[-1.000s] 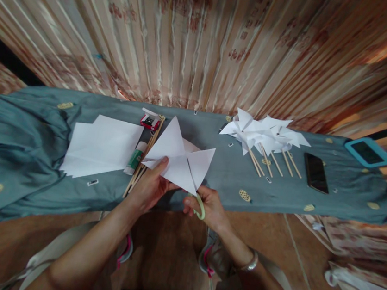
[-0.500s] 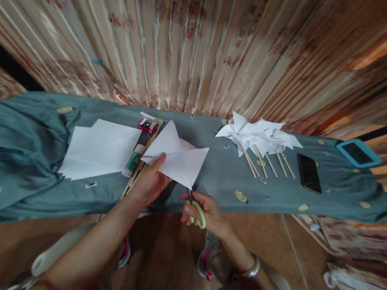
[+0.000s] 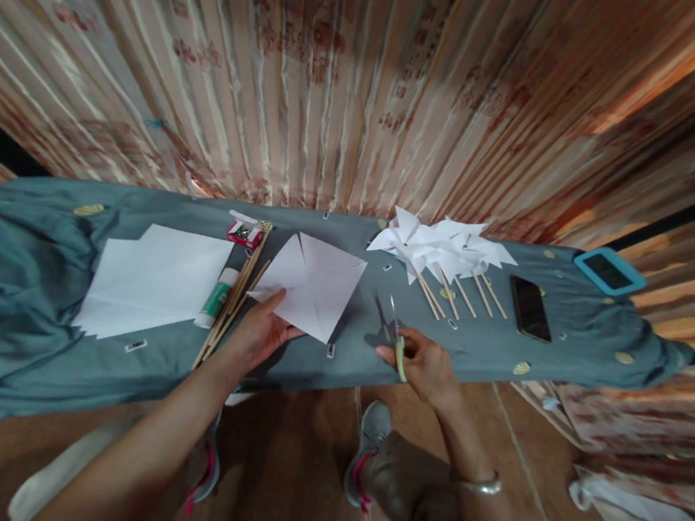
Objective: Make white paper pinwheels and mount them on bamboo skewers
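While the left hand [image 3: 260, 336] pinches the slit white sheet [image 3: 312, 288] mid-frame, thumb on top, the right hand [image 3: 429, 368] has fingers round green-handled scissors [image 3: 400, 357] right of centre, blades clear of it. I see pinwheels [image 3: 449, 254] further right.

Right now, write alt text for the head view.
The left hand holds a slit square of white paper over a teal cloth; the right hand holds green-handled scissors. Beyond that hand lie white paper pinwheels on wooden sticks.
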{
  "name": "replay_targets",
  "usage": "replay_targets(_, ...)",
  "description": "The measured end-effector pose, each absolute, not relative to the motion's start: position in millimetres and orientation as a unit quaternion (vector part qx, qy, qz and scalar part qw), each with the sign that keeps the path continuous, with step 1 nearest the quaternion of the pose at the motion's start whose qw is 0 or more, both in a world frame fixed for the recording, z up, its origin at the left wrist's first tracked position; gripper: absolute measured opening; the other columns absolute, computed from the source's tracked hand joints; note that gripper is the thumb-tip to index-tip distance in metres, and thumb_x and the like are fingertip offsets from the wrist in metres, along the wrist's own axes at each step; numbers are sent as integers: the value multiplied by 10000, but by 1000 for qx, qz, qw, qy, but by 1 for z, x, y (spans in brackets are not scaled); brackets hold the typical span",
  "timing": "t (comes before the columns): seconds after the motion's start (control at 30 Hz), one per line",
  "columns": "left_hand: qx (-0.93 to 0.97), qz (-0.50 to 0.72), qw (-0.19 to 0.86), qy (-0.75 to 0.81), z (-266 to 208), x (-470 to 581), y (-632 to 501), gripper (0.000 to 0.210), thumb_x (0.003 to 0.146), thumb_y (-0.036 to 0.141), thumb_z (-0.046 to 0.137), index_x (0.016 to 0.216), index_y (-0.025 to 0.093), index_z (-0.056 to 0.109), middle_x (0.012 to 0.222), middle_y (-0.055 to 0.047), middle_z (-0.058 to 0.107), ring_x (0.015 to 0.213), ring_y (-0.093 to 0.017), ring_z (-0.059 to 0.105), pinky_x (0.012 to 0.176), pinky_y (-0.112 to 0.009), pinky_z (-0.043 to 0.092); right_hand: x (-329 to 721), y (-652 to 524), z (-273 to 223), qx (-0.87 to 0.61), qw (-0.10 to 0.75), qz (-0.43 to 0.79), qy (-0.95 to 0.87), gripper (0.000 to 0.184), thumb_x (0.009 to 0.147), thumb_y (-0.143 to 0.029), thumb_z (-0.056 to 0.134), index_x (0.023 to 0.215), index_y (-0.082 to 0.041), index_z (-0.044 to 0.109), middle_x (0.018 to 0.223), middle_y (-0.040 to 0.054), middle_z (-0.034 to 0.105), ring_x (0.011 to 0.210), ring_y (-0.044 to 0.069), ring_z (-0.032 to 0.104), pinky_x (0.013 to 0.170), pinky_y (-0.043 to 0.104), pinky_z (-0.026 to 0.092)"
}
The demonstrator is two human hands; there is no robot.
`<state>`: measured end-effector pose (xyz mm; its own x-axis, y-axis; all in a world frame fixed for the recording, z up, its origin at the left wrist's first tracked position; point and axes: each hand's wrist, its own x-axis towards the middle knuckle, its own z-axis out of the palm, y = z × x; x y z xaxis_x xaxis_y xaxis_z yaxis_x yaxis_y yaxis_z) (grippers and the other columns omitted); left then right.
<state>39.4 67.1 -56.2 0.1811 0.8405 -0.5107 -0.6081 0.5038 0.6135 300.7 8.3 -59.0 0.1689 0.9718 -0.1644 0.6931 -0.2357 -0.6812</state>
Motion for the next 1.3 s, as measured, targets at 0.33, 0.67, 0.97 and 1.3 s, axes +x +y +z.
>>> replay_targets(0.33,236,469,718,457,-60,30,47,223,753,186,715,959,155,638,976,-63,715,938,-215,684,900,-468,563,304,17,-75,-756,145,52,-636,497,832,-303,603,1290,-135,512,981,129,747,860,254,717,742,331,515)
replay_targets(0.67,599,462,363,544,-81,-12,56,653,858,330,584,1461,253,344,1549,-117,353,1427,-274,325,1176,-507,247,305,37,-71,-741,127,-40,-658,288,892,-173,496,1141,-121,630,1165,194,669,1069,308,625,918,407,476)
replay_targets(0.97,840,210,128,484,-98,6,43,386,918,246,471,1271,131,579,1465,-181,468,1442,-322,283,1153,-563,265,236,52,-87,-610,228,66,-756,464,951,-329,441,1352,-103,504,1385,190,545,1306,289,492,1074,461,416)
replay_targets(1.3,838,171,129,502,-93,15,43,405,928,282,489,1303,151,571,1473,-173,463,1423,-349,315,1136,-590,274,208,64,-98,-599,301,142,-728,455,934,-294,432,1367,-163,486,1504,151,417,1385,252,416,1110,431,393)
